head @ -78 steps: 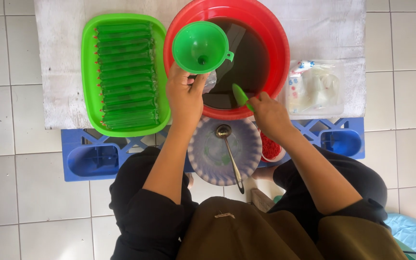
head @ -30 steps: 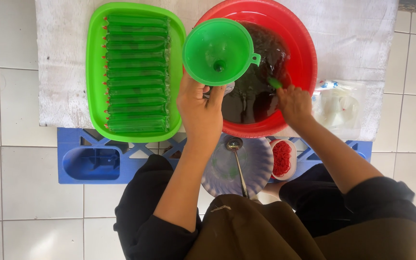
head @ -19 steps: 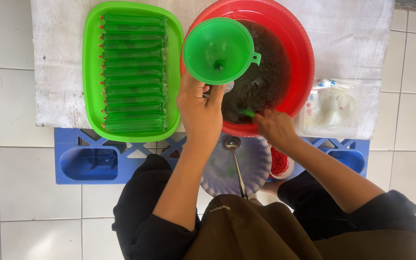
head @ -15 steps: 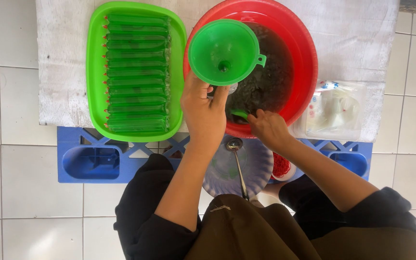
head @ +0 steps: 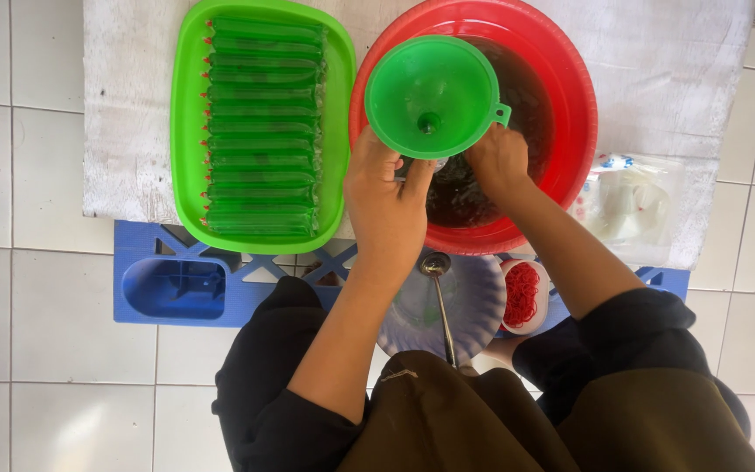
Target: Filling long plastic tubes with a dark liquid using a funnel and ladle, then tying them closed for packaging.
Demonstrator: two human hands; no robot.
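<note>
A green funnel (head: 434, 94) is held over the near left part of a red basin (head: 561, 105) of dark liquid. My left hand (head: 386, 205) grips it from below at the spout, where a bit of clear plastic shows. My right hand (head: 500, 162) is curled just under the funnel's right edge, over the liquid, next to the left hand. Its fingertips are hidden by the funnel, and the small green scoop it held earlier is out of sight.
A green tray (head: 187, 131) of green filled tube packs lies left of the basin. Nearer me are a blue crate (head: 168, 284), a plate (head: 482, 306) with a metal spoon (head: 439, 297), and a cup of red rubber bands (head: 522, 295). Clear plastic bags (head: 631, 201) lie at the right.
My right hand swung from the basin's right side toward the funnel spout, and its green scoop has gone out of sight. The left hand kept holding the funnel.
</note>
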